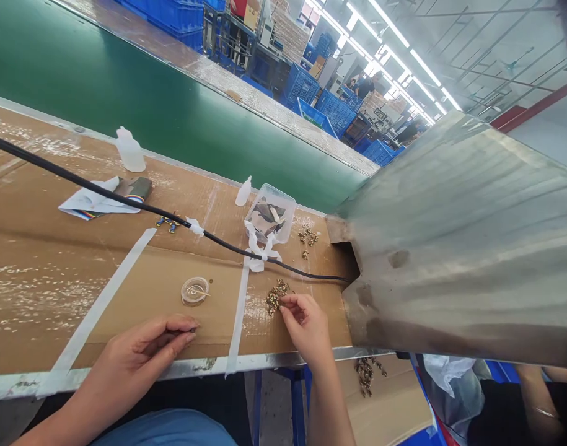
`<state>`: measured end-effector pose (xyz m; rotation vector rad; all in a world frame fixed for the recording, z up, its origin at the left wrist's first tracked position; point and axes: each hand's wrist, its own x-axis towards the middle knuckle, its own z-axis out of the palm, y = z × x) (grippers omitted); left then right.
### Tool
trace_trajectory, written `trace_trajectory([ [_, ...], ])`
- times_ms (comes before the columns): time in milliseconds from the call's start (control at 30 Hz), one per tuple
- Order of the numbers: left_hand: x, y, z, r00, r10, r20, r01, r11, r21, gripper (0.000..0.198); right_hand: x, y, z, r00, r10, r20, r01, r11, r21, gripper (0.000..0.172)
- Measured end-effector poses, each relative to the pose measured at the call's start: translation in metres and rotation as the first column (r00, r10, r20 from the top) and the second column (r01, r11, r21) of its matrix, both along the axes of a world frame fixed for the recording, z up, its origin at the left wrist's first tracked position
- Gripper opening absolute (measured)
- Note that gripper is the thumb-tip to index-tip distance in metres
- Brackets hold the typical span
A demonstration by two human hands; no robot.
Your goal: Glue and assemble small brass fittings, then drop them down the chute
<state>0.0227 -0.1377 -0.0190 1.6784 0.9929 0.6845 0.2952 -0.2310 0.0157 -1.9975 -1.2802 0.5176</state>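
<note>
My right hand (306,325) reaches onto the cardboard-covered bench, its fingertips pinched at a small heap of brass-coloured metal parts (276,296). My left hand (141,356) rests near the bench's front edge with its fingers pressed together, and I cannot make out anything in them. A small clear round lid (194,290) lies just beyond the left hand's fingertips. A second scatter of the brass parts (307,238) sits farther back beside a clear plastic box (271,214).
A black cable (125,201) crosses the bench, taped down with white tape (258,254). Two small white squeeze bottles (129,150) (243,192) stand near the green conveyor belt (125,80). A large grey metal chute (460,241) fills the right. More brass parts (367,371) lie below.
</note>
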Motion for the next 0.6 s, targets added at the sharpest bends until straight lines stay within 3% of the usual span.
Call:
trace_trajectory([
  [167, -0.001, 0.000, 0.000, 1.000, -0.009, -0.007, 0.009, 1.000, 0.002, 0.029, -0.002, -0.006, 0.004, 0.996, 0.025, 0.090, -0.021, 0.999, -0.036, 0.013],
  [600, -0.002, -0.001, -0.006, 0.999, -0.027, 0.032, 0.026, 0.999, 0.033, 0.021, -0.017, -0.007, -0.003, 0.996, 0.026, 0.085, -0.020, 0.997, -0.076, 0.012],
])
